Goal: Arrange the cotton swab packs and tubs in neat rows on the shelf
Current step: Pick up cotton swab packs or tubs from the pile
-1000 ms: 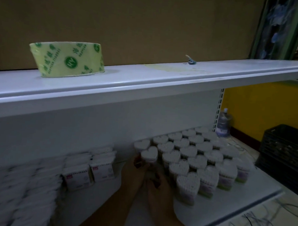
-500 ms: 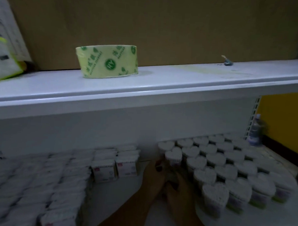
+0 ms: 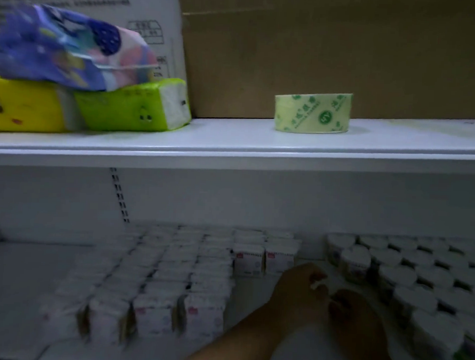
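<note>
Left grip (image 3: 298, 287), right grip (image 3: 358, 318) beside tubs (image 3: 397, 272).

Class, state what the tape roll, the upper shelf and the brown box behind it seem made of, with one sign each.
Tape roll: probably glossy plastic film, pale green, printed logos. Upper shelf: likely white painted metal, smooth with rolled front lip. Brown box: looks like matt cardboard, flap edge visible.

Shelf (image 3: 232, 137) is showing smooth white painted metal, faint sheen. Tape (image 3: 312, 112) is looking glossy, translucent plastic. Box (image 3: 318, 47) is reading matt brown cardboard. Tubs (image 3: 355, 264) are looking clear plastic.
</note>
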### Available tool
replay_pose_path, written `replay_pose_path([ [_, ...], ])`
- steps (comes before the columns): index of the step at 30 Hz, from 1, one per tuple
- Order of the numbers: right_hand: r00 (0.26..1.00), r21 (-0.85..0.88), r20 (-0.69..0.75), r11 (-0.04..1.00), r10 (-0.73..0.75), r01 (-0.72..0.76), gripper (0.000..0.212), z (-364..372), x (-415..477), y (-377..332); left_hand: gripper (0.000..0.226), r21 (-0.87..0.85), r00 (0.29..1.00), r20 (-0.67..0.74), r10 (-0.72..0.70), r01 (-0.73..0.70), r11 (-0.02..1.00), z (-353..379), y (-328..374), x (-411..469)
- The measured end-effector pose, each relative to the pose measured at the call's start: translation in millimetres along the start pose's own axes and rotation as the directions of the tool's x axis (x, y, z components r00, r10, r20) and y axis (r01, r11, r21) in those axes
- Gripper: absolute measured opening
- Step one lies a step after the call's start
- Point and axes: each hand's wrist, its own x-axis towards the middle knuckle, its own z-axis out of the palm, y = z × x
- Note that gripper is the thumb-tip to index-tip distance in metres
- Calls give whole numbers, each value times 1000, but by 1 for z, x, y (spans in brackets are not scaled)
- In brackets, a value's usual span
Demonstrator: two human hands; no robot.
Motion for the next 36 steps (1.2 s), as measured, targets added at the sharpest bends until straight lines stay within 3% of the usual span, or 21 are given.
replay_pose_path([
  [2, 999, -45, -8, 998, -47, 46, 25, 1, -8, -23, 27, 69, 991, -53, 124, -120, 990, -35, 5, -20],
  [4, 969, -45, -100, 973, -228, 224, 13, 6, -27, -65, 25, 123, 979, -95, 178, -166, 978, -81, 1, -41],
  [7, 826, -46, -129, 835, -549, 548, 15, 27, -66, -147, 26, 178, 964, -239, 114, -72, 981, -162, -27, -79],
  [9, 743, 2, -26, 743, -669, 670, 8, 51, -100, -204, 27, 268, 930, -358, 82, 18, 963, -221, -54, -116],
  [11, 646, -62, 145, 645, -749, 762, 25, 84, -129, -256, 27, 317, 884, -467, 23, 143, 938, -277, -82, -158],
  [13, 540, -126, 328, 531, -775, 838, 40, 122, -153, -300, 28, 363, 838, -543, -58, 296, 884, -326, -110, -203],
  [16, 432, -107, 530, 447, -730, 888, 51, 177, -194, -353, 35, 395, 798, -560, -220, 491, 776, -379, -154, -265],
  [19, 369, -89, 605, 401, -706, 912, 53, 226, -231, -383, 50, 392, 784, -498, -370, 584, 710, -413, -198, -319],
  [23, 288, -82, 700, 328, -653, 941, 56, 287, -261, -407, 59, 384, 758, -458, -464, 639, 666, -453, -243, -363],
  [30, 242, 27, 734, 383, -635, 923, 60, 399, -253, -460, 52, 312, 714, -459, -529, 687, 656, -508, -319, -376],
  [36, 267, 113, 747, 512, -609, 852, 57, 495, -234, -521, 51, 212, 576, -500, -646, 805, 554, -605, -377, -377],
])
